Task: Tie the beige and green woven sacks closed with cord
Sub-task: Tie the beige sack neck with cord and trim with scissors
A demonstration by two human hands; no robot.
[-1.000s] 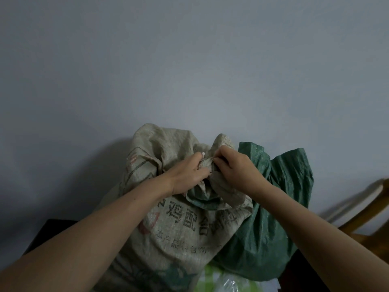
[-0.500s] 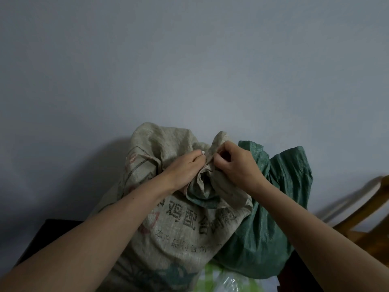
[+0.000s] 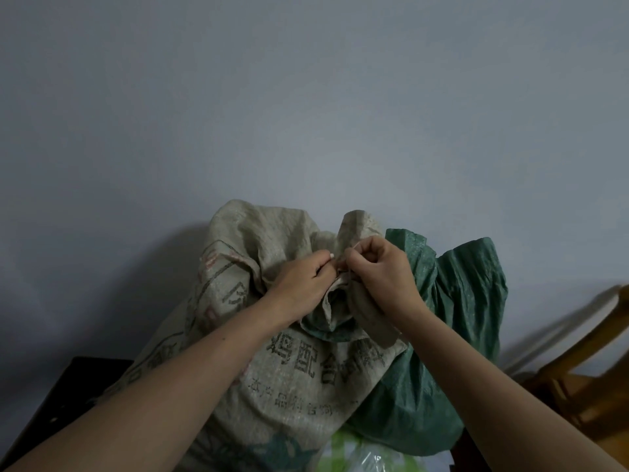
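Observation:
A beige woven sack (image 3: 306, 373) with dark printed characters stands against the wall, its top bunched into a neck. Behind it to the right leans a green woven sack (image 3: 456, 321), its mouth loose. My left hand (image 3: 301, 284) grips the gathered beige neck from the left. My right hand (image 3: 381, 270) pinches the same neck from the right, fingers curled. A small white bit, perhaps a cord end, shows at my left fingertips; the cord itself is hidden by my fingers and the folds.
A plain grey wall (image 3: 306, 114) fills the background. A dark low surface (image 3: 68, 386) lies at the lower left. A wooden chair (image 3: 585, 379) stands at the right edge. A green-and-white plastic bag (image 3: 354, 454) lies in front of the sacks.
Both hands have stayed on the beige sack's neck, working closer together at its top; my right fingers have curled tighter. The sacks have not moved.

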